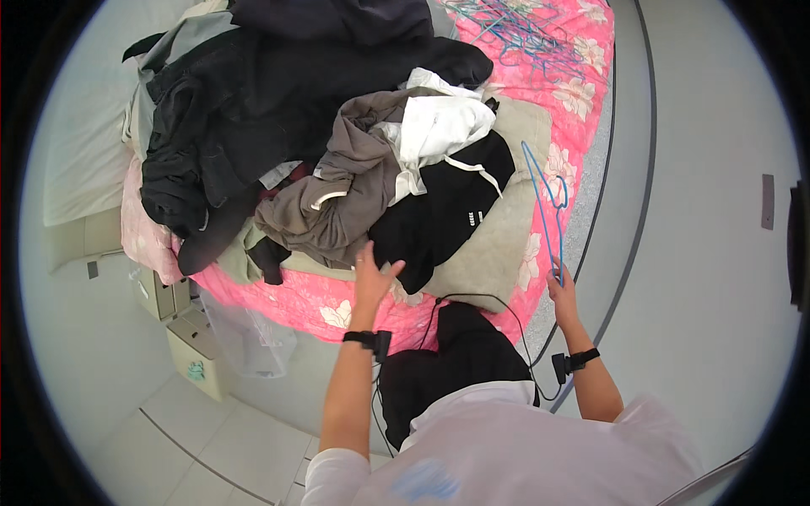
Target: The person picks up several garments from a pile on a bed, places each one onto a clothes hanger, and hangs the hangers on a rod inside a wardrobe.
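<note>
Head view: a blue hanger (540, 208) is gripped at its lower end by the closed fingers of the right hand (563, 293) and is held with its hook upward in the picture, over the right-hand edge of the pink floral sheet (312, 298). The left hand (374, 277) is held open, fingers spread, at the near edge of a brown garment (295, 212) and a black garment (460, 198), though whether either is touched cannot be told. More hangers (531, 40) are heaped at the far right corner, beyond the piled clothes.
</note>
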The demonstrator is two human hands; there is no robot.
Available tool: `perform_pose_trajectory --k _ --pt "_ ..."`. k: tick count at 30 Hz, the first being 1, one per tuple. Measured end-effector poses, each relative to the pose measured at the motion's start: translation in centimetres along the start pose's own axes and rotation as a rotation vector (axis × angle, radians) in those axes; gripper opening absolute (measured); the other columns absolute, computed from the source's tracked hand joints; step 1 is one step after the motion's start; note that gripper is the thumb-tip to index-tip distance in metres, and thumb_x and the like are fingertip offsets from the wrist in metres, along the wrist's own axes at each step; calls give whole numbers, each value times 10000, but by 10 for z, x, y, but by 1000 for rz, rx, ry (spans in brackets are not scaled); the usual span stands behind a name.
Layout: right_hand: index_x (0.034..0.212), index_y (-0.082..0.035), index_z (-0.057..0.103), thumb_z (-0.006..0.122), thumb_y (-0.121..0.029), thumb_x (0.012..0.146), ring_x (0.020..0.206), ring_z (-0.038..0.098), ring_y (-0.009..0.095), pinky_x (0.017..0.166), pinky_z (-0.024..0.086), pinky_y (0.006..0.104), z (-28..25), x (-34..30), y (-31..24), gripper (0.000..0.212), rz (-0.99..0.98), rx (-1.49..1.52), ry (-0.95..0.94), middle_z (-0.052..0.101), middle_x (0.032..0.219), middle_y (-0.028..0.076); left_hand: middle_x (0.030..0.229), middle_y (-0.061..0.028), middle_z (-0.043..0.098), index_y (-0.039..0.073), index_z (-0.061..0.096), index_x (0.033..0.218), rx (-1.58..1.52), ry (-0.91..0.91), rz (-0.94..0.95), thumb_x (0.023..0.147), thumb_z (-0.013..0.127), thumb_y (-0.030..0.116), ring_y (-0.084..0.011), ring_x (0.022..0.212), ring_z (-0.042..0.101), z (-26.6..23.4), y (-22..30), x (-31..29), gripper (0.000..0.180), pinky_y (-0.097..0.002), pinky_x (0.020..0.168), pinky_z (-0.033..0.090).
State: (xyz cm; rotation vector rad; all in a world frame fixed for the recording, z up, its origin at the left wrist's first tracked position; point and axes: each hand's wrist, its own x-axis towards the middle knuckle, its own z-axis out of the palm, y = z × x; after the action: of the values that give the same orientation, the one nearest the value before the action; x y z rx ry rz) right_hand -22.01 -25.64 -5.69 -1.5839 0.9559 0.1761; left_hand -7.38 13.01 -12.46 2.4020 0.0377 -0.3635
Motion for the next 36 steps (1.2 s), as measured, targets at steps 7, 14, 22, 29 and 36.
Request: perform_pose_trajectory --k 7,14,22,29,36 --pt "1376 -120 456 562 -137 894 611 377 47 518 301 189 -5 -16 -3 494 19 142 -46 445 907 -30 1179 -238 489 1 455 1242 236 205 -192 732 777 346 -411 1072 518 68 10 11 695 -471 912 451" --pt "1384 -63 421 514 -61 839 566 364 46 488 282 199 19 -20 -15 554 33 186 -162 460 888 -9 1316 -226 463 -10 511 1196 119 -181 -487 763 704 464 -412 1171 485 107 -15 -16 671 -493 948 438" --pt "1364 -95 468 586 -132 885 623 398 50 514 306 198 22 -17 -69 494 -71 119 -392 478 920 -20 1182 -238 551 -14 561 1123 269 -362 -292 819 623 324 -397 1097 547 95 -46 -15 460 -479 881 491" --pt "1286 -117 581 639 -186 854 657 417 44 559 335 204 -33 -16 -170 441 -123 -174 -715 531 823 -55 818 -249 591 -21 528 865 -116 34 106 818 655 170 -410 812 595 -61 38 -7 234 -443 686 458" --pt "1269 -92 599 634 -216 817 720 471 72 611 379 213 -37 -76 -273 470 -548 -400 -835 584 882 -9 671 -179 466 -9 464 767 -74 478 532 856 602 78 -330 635 497 -267 168 -79 185 -403 599 402"
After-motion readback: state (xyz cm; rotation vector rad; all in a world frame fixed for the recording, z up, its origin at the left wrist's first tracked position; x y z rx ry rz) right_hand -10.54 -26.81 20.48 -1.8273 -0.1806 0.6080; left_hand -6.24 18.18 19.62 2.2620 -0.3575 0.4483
